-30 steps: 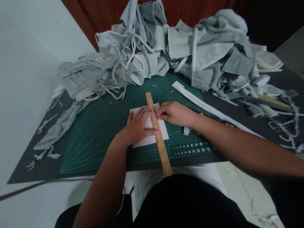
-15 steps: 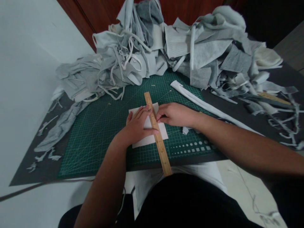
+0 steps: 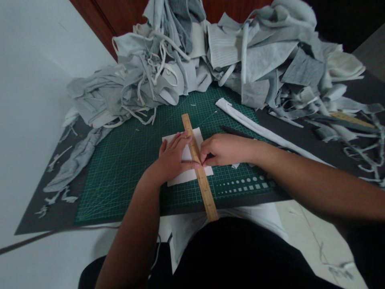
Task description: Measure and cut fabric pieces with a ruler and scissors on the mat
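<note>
A white square piece (image 3: 183, 178), paper or cloth, lies on the green cutting mat (image 3: 120, 172). Across it runs a wooden ruler (image 3: 205, 190), whose near end sticks out over the table edge. My left hand (image 3: 171, 160) lies spread over the piece, its fingertips and thumb pressing on the ruler. Right of the ruler, my right hand (image 3: 221, 149) is closed in a pinch against the ruler's edge, low on the white piece. Whatever sits between its fingertips is too small to make out.
Heaped grey and white fabric scraps (image 3: 264, 56) line the back of the table. A long white fabric strip (image 3: 252, 127) lies beyond my right forearm, near a slim black tool (image 3: 236, 131). Grey cloth (image 3: 72, 164) and thread bits lie at the left.
My right hand has slid toward me along the ruler's edge, still pinched. More of the black tool shows behind it. My left hand and the ruler stay nearly in place.
</note>
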Available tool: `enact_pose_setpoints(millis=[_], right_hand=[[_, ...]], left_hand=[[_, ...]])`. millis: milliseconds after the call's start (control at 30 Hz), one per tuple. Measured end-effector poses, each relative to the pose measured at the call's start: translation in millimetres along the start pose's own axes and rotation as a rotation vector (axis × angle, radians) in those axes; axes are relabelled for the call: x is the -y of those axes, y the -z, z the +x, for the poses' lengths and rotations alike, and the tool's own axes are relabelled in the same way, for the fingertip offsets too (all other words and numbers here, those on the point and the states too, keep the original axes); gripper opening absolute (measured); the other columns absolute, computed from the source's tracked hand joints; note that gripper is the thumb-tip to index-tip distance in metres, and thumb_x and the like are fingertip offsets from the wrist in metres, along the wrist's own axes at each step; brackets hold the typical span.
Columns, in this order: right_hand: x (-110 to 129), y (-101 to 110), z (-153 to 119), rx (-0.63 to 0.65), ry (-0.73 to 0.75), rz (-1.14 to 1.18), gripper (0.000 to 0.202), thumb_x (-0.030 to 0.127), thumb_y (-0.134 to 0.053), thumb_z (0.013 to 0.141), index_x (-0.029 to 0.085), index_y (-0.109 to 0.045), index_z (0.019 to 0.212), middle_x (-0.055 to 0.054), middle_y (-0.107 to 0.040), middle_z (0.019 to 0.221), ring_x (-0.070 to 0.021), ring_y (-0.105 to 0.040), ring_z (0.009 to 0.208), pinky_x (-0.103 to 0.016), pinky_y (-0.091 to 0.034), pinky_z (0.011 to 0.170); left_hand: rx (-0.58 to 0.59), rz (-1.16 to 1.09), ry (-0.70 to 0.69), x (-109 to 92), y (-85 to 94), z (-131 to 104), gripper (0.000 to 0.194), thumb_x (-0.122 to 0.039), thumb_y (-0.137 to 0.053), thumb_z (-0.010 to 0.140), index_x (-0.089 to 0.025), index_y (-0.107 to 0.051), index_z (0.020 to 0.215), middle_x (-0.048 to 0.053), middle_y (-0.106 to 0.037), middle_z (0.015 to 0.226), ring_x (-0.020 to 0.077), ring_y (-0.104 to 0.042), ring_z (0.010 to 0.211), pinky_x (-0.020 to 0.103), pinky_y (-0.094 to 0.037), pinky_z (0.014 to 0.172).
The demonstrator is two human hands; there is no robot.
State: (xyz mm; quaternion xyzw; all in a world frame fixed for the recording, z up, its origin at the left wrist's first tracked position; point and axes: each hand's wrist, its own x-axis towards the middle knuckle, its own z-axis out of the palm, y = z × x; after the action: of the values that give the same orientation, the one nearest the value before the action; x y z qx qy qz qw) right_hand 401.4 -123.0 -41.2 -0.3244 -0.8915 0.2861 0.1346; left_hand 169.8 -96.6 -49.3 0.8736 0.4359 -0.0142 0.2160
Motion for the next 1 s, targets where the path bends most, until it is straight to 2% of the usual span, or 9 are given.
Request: enact_pose_setpoints(millis=[233,400,767,1000], right_hand=[[1.8,-0.8,-1.6,0.105,0.028,0.075,0.01,0.02,-0.076,0.088,0.02,-0.083,0.095,-0.002,-0.08,0.089,-0.0157,-0.071,0.079,-0.026,-0.044,0.072],[4.2,-1.0,-1.1,0.156,0.061,0.088,0.01,0.02,-0.075,0.088,0.021,-0.083,0.094,-0.002,-0.08,0.087,-0.0143,-0.069,0.075,-0.025,-0.043,0.069],[-2.6,-1.3,-0.8,0.117,0.059,0.1,0.011,0.021,-0.077,0.086,0.02,-0.083,0.095,-0.001,-0.08,0.086,-0.0143,-0.07,0.076,-0.025,-0.043,0.07],[-5.6,-0.6,-0.1,0.096,0.055,0.103,0.01,0.023,-0.078,0.086,0.02,-0.082,0.095,0.0,-0.079,0.085,-0.0137,-0.069,0.074,-0.025,-0.042,0.069]], left_hand=[[0.02,0.015,0.029,-2.5,1.3,0.6,0.088,-0.052,-0.075,0.084,-0.026,-0.035,0.158,0.014,-0.022,0.174,0.0362,-0.013,0.162,0.065,-0.007,0.128],[0.002,0.002,0.012,-1.4,0.3,0.1,0.083,-0.051,-0.074,0.085,-0.029,-0.037,0.156,0.012,-0.023,0.174,0.0367,-0.014,0.162,0.067,-0.008,0.127],[0.031,0.037,0.026,-1.9,0.8,1.8,0.089,-0.053,-0.075,0.084,-0.024,-0.034,0.158,0.015,-0.021,0.174,0.036,-0.011,0.162,0.065,-0.006,0.128],[0.025,0.037,0.012,-0.3,0.2,2.0,0.089,-0.055,-0.074,0.084,-0.026,-0.033,0.158,0.015,-0.021,0.174,0.0375,-0.012,0.162,0.068,-0.008,0.127]])
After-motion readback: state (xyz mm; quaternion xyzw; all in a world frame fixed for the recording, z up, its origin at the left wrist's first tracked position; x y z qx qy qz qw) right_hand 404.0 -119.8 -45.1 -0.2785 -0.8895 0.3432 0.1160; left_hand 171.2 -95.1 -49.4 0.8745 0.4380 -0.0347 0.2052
